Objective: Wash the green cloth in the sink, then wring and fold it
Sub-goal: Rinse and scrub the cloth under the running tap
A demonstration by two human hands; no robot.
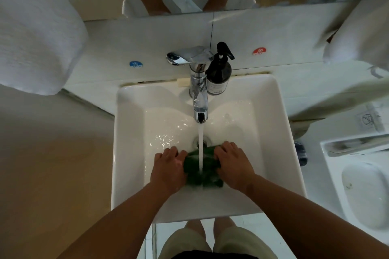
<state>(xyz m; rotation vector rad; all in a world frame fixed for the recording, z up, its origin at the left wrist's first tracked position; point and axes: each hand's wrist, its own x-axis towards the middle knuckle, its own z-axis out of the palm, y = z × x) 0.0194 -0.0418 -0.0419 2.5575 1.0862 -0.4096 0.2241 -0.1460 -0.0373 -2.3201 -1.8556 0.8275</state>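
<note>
Under the tap [200, 103], left hand [168, 167] and right hand [234, 164] clutch green cloth [191, 169], clear of sink [128, 143] walls

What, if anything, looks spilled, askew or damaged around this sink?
Nothing stands out. The tap runs onto the green cloth, gripped by the left hand and right hand inside the sink; the pump bottle stands upright.

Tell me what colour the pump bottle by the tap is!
The pump bottle is black with a pale label, seen best in the head view.
</note>
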